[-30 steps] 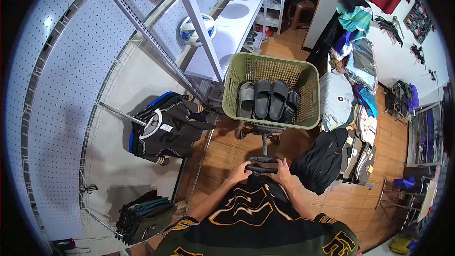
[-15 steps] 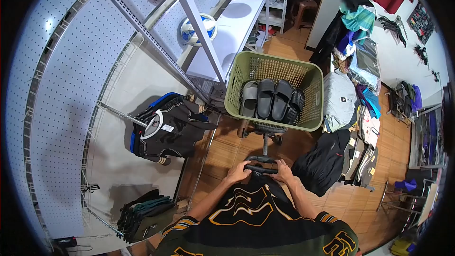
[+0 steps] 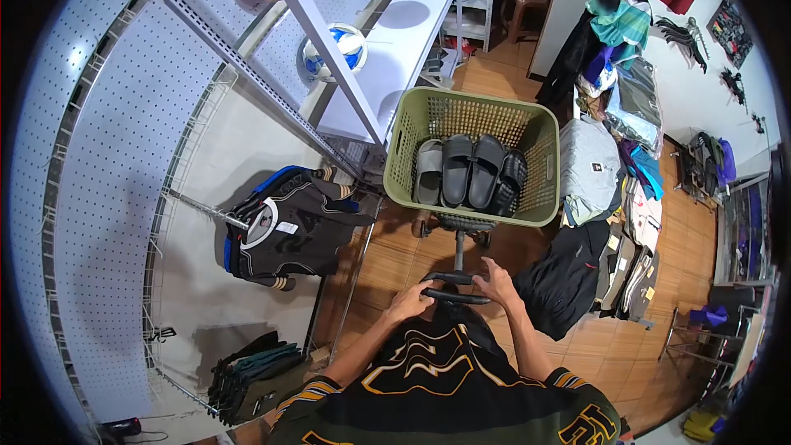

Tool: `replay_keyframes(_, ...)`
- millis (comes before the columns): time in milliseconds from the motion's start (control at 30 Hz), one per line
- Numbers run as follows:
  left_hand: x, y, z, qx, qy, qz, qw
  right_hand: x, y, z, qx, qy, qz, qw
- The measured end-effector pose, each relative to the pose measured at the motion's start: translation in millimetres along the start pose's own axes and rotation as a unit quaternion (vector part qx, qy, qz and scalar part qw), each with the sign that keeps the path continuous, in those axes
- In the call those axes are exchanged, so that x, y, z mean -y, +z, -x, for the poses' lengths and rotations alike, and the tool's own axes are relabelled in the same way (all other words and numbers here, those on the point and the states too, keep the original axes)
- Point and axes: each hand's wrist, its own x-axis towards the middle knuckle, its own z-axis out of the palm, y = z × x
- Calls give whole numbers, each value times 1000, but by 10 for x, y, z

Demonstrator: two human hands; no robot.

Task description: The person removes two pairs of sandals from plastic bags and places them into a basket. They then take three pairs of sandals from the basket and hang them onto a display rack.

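An olive-green plastic basket (image 3: 540,198) stands in front of me on a wheeled trolley with a black handle (image 3: 458,297). Inside the basket are dark slide sandals (image 3: 458,170) lying side by side, with a lighter grey slide (image 3: 429,173) at their left. My left hand (image 3: 409,302) is closed round the left end of the trolley handle. At the handle's right end, my right hand (image 3: 498,283) has its fingers lifted and spread, the thumb side close to or touching the bar.
A metal shelf (image 3: 354,111) with several balls stands front left, close to the basket. Dark jerseys (image 3: 297,231) hang on a rail at the left. Folded and bagged clothes (image 3: 592,169) line the right side, with a black garment (image 3: 560,280) hanging low near my right hand.
The fingers of my right hand have loosened and lifted from the handle. My left hand keeps its grip. The basket has shifted slightly left in view.
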Motion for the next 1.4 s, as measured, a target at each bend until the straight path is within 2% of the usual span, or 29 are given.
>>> replay_keyframes(133, -406, -247, 143, 14, -28, -47, 998, 199, -235, -212, -48, 7, -71, 996)
replay_keyframes(200, -255, -228, 15, -55, 17, -30, 998, 168, -298, -415, -89, 37, -188, 977)
replay_keyframes(267, -263, -282, -147, -112, 41, -13, 993, 16, -378, -701, -146, 36, -209, 966)
replay_keyframes(333, -578, -538, -398, -155, 43, 3, 987, 6, -548, -1020, -205, 45, -236, 949)
replay_keyframes(400, -905, -779, -772, -190, 87, 58, 976, -287, -548, -1470, -243, 62, -272, 929)
replay_keyframes(467, -1041, -912, -1233, -218, 145, 109, 959, -448, -590, -1875, -235, 104, -232, 938)
replay_keyframes(567, -1025, -1028, -2052, -236, 152, 109, 954, -763, -392, -2394, -186, 191, -168, 949)
replay_keyframes(667, -969, -1068, -2715, -223, 23, 28, 974, -963, -250, -2762, -92, 282, -101, 950)
replay_keyframes(733, -868, -1068, -3072, -166, -86, -9, 982, -1064, -107, -2932, -59, 353, -126, 925)
replay_keyframes(800, -709, -1003, -3297, -107, -142, -14, 984, -1064, -55, -2936, -48, 367, -168, 913)
replay_keyframes(833, -624, -967, -3379, -91, -131, -2, 987, -990, -67, -2919, -55, 380, -168, 908)
replay_keyframes(867, -471, -883, -3467, -94, -130, 76, 984, -1443, 282, -3022, -104, 348, -141, 921)
replay_keyframes(900, -270, -782, -3571, -96, -128, 152, 975, -1474, 279, -3018, -90, 350, -123, 924)
replay_keyframes(933, -278, -780, -3556, -99, -126, 227, 961, -1421, 256, -3006, -75, 351, -106, 927)
replay_keyframes(967, -301, -778, -3543, -125, -120, 192, 966, -1366, 234, -2960, -77, 359, -132, 921)
replay_keyframes(1100, -636, -971, -3292, -168, -133, 212, 953, -932, -45, -2828, -75, 358, -230, 902)
replay_keyframes(1200, -734, -1062, -3124, -161, -115, 273, 941, -712, -187, -2685, -98, 315, -249, 911)
replay_keyframes(1300, -782, -1122, -2712, -174, -13, 328, 928, -570, -193, -2462, -117, 260, -262, 922)
replay_keyframes(1333, -851, -1175, -2490, -185, 3, 341, 922, -1017, 115, -2521, -154, 203, -217, 942)
replay_keyframes(1400, -648, -1174, -2220, -207, 66, 319, 922, -565, 39, -2190, -165, 176, -233, 942)
